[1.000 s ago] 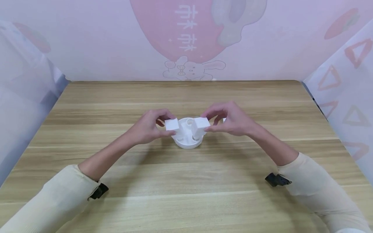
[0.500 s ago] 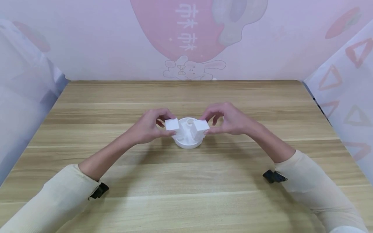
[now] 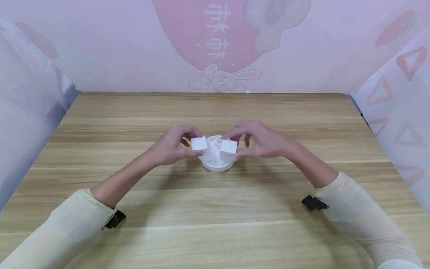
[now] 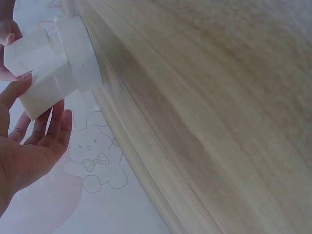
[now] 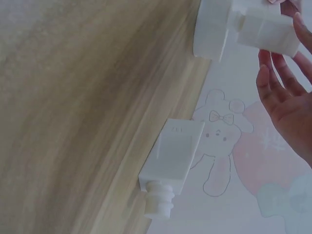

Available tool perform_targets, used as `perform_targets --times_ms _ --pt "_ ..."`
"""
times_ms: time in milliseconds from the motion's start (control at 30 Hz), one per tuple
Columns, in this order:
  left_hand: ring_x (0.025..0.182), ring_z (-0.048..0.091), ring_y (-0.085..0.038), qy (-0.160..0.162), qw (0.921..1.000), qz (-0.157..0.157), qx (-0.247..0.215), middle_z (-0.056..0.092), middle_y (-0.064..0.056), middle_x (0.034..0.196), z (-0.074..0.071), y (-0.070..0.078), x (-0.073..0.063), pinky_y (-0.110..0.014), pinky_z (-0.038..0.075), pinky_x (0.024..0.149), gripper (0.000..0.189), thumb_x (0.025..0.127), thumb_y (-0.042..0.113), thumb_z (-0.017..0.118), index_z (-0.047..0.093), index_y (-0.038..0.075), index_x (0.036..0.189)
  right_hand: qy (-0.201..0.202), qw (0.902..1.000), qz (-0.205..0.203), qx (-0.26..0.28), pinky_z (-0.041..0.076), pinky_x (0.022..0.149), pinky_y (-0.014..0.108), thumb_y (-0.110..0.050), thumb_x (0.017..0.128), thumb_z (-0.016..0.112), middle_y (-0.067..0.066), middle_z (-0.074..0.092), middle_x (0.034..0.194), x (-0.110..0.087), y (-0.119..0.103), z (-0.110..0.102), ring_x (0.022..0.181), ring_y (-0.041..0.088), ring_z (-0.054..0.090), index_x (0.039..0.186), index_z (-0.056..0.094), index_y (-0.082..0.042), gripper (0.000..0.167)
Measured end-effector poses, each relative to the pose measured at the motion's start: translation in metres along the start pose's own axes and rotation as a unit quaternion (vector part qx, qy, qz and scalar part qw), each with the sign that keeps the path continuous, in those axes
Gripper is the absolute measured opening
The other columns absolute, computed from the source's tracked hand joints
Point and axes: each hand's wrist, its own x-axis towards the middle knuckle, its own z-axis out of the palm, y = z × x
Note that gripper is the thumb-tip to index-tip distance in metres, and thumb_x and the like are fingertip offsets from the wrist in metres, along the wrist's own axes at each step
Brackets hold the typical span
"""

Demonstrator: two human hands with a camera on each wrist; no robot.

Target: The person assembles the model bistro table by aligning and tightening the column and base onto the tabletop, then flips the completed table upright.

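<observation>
Head view: mid-frame, the left hand (image 3: 174, 147) pinches a white block (image 3: 199, 143), the right hand (image 3: 262, 141) a second block (image 3: 228, 146), each grip spread block-wide, over a round base (image 3: 217, 167) on the counter (image 3: 215, 209). Left wrist: the round base is at upper left. Right wrist: a ridged-neck piece (image 5: 171, 153) rests at lower centre.

Shows plain white on blocks (image 3: 199, 143) and round base (image 3: 216, 167), streaky brown grain on table (image 3: 215, 209), cream on sleeves (image 3: 75, 215), pink-printed pattern over pale backdrop (image 3: 117, 52).

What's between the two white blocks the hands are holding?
In the head view, the round white base shows between the left block and the right block, with a ring-shaped socket toward its far edge.
</observation>
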Motion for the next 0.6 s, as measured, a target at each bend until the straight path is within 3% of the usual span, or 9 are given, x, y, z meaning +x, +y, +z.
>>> perform_targets --times_ms 167,367,600 --pt "0.094 0.063 -0.026 -0.003 1.0 0.001 -0.002 0.072 -0.012 0.102 -0.0005 0.0002 0.0006 -0.043 0.058 0.086 0.031 0.081 0.005 0.087 0.071 -0.002 0.107 -0.033 0.9992 -0.005 0.023 0.058 0.073 0.04 -0.007 0.086 0.083 0.006 0.069 0.114 -0.0012 0.003 -0.0043 0.098 0.029 0.066 0.131 0.068 -0.002 0.048" --pt "0.095 0.063 -0.026 -0.002 1.0 0.002 -0.008 0.072 -0.012 0.103 -0.0003 0.0 0.0 -0.043 0.058 0.086 0.031 0.082 0.005 0.087 0.072 -0.002 0.107 -0.058 0.9976 -0.03 0.023 0.057 0.071 0.036 -0.008 0.089 0.081 0.008 0.067 0.128 0.0025 0.0037 -0.0022 0.098 0.019 0.063 0.14 0.063 -0.004 0.054" --pt "0.094 0.063 -0.026 -0.002 1.0 0.0 -0.004 0.072 -0.012 0.103 -0.0006 0.0009 0.0004 -0.044 0.058 0.085 0.03 0.081 0.004 0.087 0.072 -0.003 0.107 -0.051 0.9978 -0.033 0.024 0.052 0.069 0.032 -0.008 0.086 0.084 0.007 0.068 0.122 0.0047 0.0045 0.0 0.097 0.023 0.061 0.128 0.069 -0.004 0.044"
